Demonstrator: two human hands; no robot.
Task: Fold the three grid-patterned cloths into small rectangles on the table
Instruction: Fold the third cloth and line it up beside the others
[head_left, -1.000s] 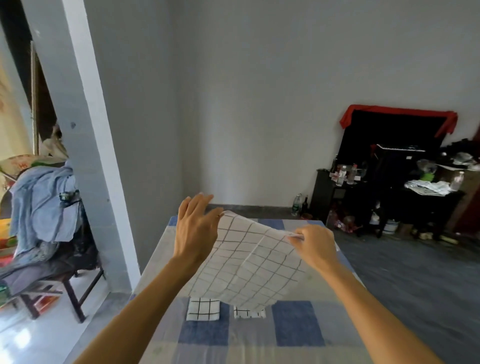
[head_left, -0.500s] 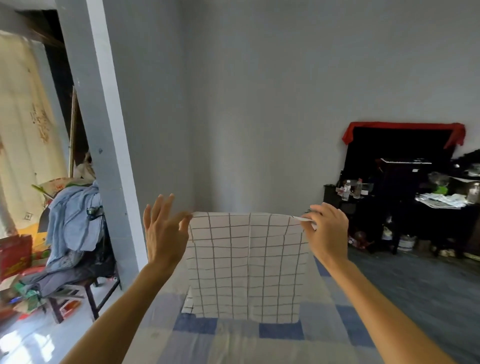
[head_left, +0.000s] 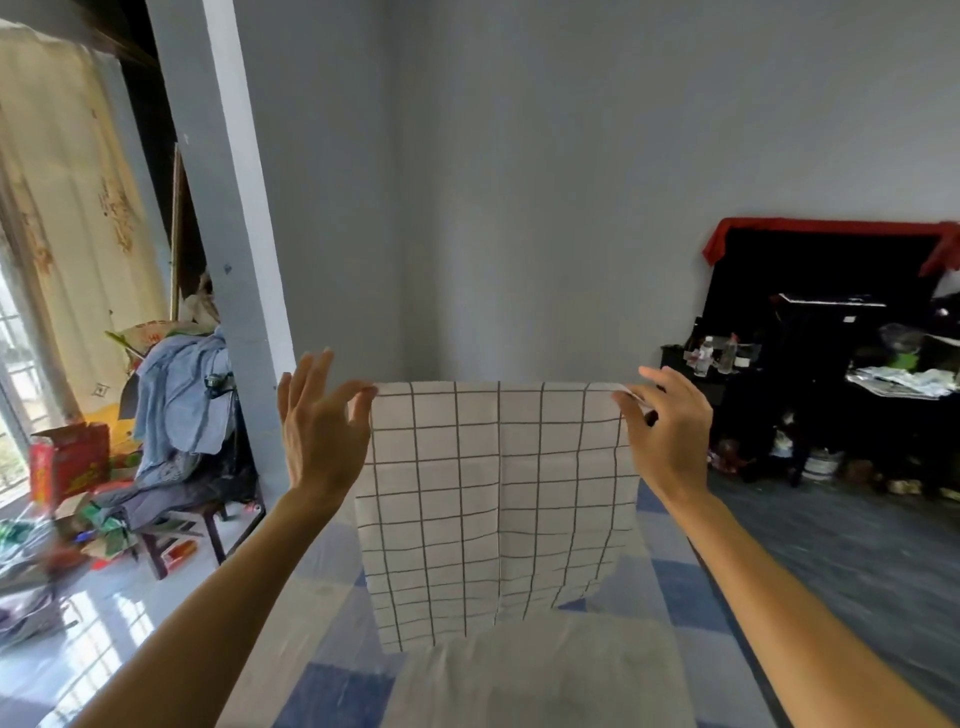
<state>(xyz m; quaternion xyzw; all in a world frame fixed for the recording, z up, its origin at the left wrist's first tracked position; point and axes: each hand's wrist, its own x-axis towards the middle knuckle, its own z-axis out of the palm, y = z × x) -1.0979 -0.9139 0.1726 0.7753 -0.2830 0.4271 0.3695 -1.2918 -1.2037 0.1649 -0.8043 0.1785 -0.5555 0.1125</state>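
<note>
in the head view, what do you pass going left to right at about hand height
red box → blue clothes → left hand → grid cloth → right hand → dark furniture

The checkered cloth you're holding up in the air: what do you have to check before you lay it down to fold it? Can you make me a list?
1. Left hand pinches the top left corner of the cloth: ok.
2. Right hand pinches the top right corner: ok.
3. Top edge is stretched straight between the two hands: ok.
4. Cloth hangs open in one flat layer, with only small ripples low down: ok.
5. Table lies right below the hanging cloth: ok.
6. Other two cloths are out of the way: cannot tell, neither shows.
</note>
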